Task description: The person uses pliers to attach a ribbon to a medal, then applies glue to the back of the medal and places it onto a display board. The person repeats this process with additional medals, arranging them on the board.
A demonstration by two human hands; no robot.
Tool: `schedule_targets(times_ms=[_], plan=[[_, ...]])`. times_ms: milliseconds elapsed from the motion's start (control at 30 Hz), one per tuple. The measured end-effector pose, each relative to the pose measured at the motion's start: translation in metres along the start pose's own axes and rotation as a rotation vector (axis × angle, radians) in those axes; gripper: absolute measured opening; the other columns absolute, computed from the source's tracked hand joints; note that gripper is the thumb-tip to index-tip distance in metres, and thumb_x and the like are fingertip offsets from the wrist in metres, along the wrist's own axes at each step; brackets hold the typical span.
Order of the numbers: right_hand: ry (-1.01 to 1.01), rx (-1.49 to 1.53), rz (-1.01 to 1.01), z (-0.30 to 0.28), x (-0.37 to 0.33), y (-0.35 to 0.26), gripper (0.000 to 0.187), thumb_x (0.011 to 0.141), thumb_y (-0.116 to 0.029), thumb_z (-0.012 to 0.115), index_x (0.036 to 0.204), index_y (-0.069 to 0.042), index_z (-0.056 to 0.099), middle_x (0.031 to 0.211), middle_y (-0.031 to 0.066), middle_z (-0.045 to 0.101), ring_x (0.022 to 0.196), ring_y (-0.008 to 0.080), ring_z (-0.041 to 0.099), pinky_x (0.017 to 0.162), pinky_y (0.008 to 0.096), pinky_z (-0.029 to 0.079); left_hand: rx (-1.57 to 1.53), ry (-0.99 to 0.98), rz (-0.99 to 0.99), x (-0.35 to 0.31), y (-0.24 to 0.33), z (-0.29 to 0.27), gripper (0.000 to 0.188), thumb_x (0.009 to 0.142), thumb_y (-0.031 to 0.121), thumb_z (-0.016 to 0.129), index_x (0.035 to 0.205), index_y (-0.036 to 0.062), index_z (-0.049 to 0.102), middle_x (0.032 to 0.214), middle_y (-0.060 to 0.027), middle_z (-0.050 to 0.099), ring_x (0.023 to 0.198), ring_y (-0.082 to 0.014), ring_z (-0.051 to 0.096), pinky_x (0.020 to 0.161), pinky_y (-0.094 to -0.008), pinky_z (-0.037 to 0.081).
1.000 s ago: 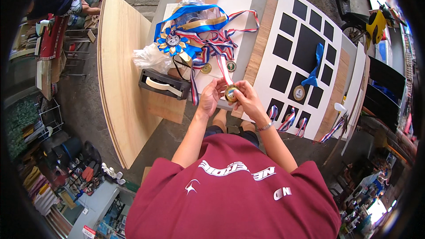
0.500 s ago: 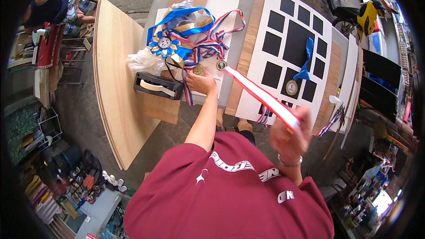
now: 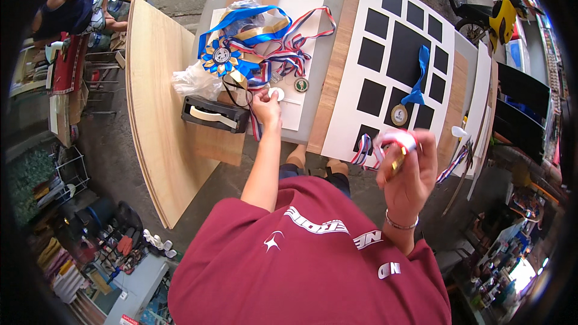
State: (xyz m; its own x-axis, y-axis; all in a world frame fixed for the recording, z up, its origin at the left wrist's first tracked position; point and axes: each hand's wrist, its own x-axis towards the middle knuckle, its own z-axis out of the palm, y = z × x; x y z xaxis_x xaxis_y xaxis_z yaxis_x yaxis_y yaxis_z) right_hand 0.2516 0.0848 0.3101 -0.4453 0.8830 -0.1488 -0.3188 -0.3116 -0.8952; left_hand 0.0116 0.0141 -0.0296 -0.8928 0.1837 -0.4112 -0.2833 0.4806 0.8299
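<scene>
My left hand [image 3: 267,110] is closed, pinching a round medal [image 3: 276,94] whose face looks pale and shiny. It is over the white sheet at the near edge of the table. Beside it lies a green-centred medal [image 3: 300,85]. My right hand [image 3: 410,171] is raised in front of the black-and-white board, gripping a red-and-white ribbon [image 3: 400,139] bunched in the fingers. Something gold, blurred, shows below the ribbon. Past my left hand are tangled striped ribbons [image 3: 289,54], and a blue-and-gold rosette [image 3: 221,55].
A white board [image 3: 343,126] with black rectangles carries a medal [image 3: 399,115] on a blue ribbon [image 3: 421,75]. A black tape dispenser [image 3: 214,114] stands near a plywood sheet [image 3: 159,102] on the left. A yellow-and-black motorbike [image 3: 500,21] stands far right. Another person [image 3: 66,9] is far left.
The red-and-white ribbon, stretched across the table before, is now bunched at my right hand, which has risen slightly. The medal in my left hand now shows a pale face instead of gold.
</scene>
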Motion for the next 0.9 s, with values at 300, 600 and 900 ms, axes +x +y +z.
schedule_targets(times_ms=[300, 600, 900], plan=[[0.018, -0.358, -0.426, 0.034, 0.104, 0.06, 0.024, 0.104, -0.012, 0.053, 0.124, 0.0, 0.049, 0.103, 0.0099, 0.061, 0.086, 0.0133, 0.061, 0.067, 0.0288, 0.055, -0.2, -0.459, -0.155, -0.025, 0.005, -0.076, 0.037, 0.089, 0.008, 0.075, 0.122, -0.0033, 0.062, 0.097, -0.0045, 0.065, 0.081, -0.0113, 0.063, 0.067, -0.0248, 0.055], [0.207, -0.681, 0.081, -0.025, 0.207, 0.281, 0.022, 0.091, 0.0, 0.058, 0.113, 0.003, 0.057, 0.104, 0.0165, 0.066, 0.095, 0.0251, 0.066, 0.086, 0.0347, 0.052, 0.523, -0.16, 0.651, -0.042, 0.029, -0.051, 0.033, 0.084, 0.012, 0.07, 0.114, 0.0035, 0.061, 0.111, -0.0155, 0.06, 0.108, -0.0351, 0.058, 0.092, -0.0434, 0.048], [0.215, -1.004, 0.022, -0.06, 0.191, 0.335, 0.027, 0.087, -0.002, 0.061, 0.113, 0.001, 0.061, 0.112, 0.0211, 0.063, 0.108, 0.0349, 0.061, 0.094, 0.0402, 0.048, 1.004, -0.226, 0.92, 0.024, 0.042, 0.032, 0.023, 0.085, 0.004, 0.058, 0.108, 0.0042, 0.058, 0.108, -0.0143, 0.058, 0.103, -0.0324, 0.058, 0.087, -0.0415, 0.052]])
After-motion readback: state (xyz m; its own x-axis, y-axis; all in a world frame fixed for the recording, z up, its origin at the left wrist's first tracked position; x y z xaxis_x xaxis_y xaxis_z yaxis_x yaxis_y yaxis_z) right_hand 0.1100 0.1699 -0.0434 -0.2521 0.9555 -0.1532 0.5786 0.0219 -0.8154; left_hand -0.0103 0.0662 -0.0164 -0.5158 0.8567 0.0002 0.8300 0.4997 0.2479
